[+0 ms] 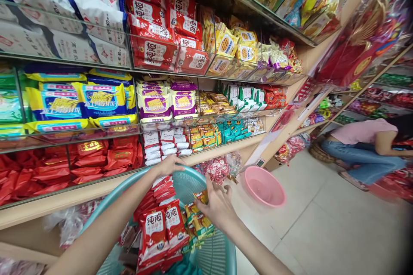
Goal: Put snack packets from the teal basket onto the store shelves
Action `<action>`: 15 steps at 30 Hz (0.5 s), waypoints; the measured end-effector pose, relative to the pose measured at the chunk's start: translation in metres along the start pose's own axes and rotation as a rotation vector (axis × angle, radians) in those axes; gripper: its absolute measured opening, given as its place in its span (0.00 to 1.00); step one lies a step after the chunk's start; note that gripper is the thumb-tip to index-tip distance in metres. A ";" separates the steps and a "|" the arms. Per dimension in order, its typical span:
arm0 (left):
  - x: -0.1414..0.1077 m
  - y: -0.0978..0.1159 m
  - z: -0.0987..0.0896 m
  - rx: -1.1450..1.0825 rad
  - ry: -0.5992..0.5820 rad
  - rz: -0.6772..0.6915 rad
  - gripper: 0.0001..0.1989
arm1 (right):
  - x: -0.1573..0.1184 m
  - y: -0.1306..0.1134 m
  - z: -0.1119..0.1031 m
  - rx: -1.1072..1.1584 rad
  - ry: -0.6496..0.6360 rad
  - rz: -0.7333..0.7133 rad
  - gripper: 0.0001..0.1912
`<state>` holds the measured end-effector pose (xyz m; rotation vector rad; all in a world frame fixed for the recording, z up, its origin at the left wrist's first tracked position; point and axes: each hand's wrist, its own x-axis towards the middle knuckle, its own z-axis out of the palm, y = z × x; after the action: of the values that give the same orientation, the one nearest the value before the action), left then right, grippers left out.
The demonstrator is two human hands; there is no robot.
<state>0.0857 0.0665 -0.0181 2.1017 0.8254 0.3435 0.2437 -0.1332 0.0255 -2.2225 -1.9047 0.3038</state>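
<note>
small yellow-green packets (202, 224) in a loose pile inside a teal basket (220, 250)

Place: a shop, apparently selling snacks
Shelves (64, 197): tiered, glass-fronted, well stocked
Sorted by kind: red milk-biscuit packets (155, 53), yellow cookie packets (227, 44), purple soda biscuits (154, 100)
Basket (222, 249): teal, carrying assorted packets (155, 230)
Floor (309, 223): pale tiles

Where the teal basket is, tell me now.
In the head view, the teal basket is at bottom centre, left of the pink basin, with the left hand at its far rim.
</note>
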 end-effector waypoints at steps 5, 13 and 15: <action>0.000 -0.002 0.000 -0.009 -0.006 0.012 0.20 | 0.000 -0.009 -0.003 -0.079 -0.029 -0.014 0.39; 0.001 -0.003 0.000 -0.014 -0.015 0.045 0.20 | 0.005 -0.018 -0.001 -0.149 -0.055 -0.002 0.41; 0.002 -0.003 0.000 -0.013 -0.019 0.052 0.19 | 0.003 -0.018 0.002 -0.158 -0.044 -0.005 0.42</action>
<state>0.0855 0.0690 -0.0201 2.1141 0.7570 0.3554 0.2268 -0.1273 0.0286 -2.3277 -2.0213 0.2097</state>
